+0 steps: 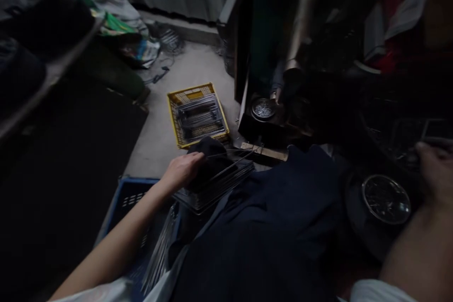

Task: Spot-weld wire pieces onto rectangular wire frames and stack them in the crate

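My left hand (pixel 186 167) is closed around the near side of a thin metal wire frame (pixel 226 167), whose far end reaches toward a small wooden block (pixel 265 151). Under it, a stack of similar wire frames (pixel 212 188) rests by my lap. At the right edge, my right hand (pixel 437 165) is blurred and dim, its fingers curled in; whatever they hold is too dark to make out. It is over a dark surface with small metal bits, beyond a round dish of small metal pieces (pixel 385 199).
A yellow crate (pixel 173 125) on the floor holds more wire frames. Beside my left forearm stands a blue crate (pixel 118 203) with metal wires (pixel 161 250) near it. Ahead are a small bowl of shiny metal pieces (pixel 263 108) and a metal cylinder (pixel 300 23). Sacks (pixel 120 14) lie at upper left.
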A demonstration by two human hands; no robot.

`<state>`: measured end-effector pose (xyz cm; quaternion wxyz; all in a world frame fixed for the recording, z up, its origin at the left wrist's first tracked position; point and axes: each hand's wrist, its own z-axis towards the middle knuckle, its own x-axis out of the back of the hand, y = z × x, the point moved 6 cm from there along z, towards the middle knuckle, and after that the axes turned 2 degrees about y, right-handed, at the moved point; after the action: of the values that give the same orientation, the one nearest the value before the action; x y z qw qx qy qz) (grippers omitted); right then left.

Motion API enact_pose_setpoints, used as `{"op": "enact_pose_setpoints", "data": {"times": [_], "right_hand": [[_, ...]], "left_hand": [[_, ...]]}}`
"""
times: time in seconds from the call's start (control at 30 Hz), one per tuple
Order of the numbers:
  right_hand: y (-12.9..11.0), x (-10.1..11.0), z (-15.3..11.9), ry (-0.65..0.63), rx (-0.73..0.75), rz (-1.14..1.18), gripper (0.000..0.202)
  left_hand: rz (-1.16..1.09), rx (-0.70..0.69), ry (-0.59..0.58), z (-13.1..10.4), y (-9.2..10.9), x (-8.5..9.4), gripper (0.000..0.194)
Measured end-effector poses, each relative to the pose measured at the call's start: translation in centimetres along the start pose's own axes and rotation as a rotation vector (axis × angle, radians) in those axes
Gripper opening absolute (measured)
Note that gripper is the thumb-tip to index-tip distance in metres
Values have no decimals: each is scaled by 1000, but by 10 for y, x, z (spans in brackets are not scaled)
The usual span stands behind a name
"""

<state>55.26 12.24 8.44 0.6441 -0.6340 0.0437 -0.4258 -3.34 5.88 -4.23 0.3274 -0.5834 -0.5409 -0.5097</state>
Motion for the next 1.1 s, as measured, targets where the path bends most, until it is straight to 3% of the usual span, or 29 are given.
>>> {"op": "enact_pose_setpoints", "data": {"times": [0.1, 0.23, 0.37, 0.53, 0.7, 0.8, 0.87, 0.97, 1.1], "right_hand": [[3, 3, -41, -79, -42, -22, 24], [-9, -19, -94, -392, -141, 69, 26], [-22, -42, -125, -637, -152, 83, 42], [-18, -51, -136, -662, -78, 51, 36], [-21, -52, -147, -714, 65, -45, 28], [-24, -53, -151, -707, 162, -20, 21], [-22, -55, -153, -691, 148, 26, 19], [-14, -63, -158, -701, 47, 88, 18], [1, -76, -167, -750, -79, 81, 23]], "left_hand": [[19, 3, -11, -11, 7, -6, 20], [0, -15, 19, -38, 20, -15, 24], [-25, 14, 48, -56, 13, -24, 25], [-140, 75, 159, -67, -4, -22, 25], [-377, -145, 22, -90, 17, -23, 14], [-454, -95, 85, -98, 21, -13, 16], [-548, -71, 120, -98, 25, -5, 17], [-591, -140, 104, -88, 35, 9, 18], [-396, -145, 111, -58, 20, 17, 29]]}}
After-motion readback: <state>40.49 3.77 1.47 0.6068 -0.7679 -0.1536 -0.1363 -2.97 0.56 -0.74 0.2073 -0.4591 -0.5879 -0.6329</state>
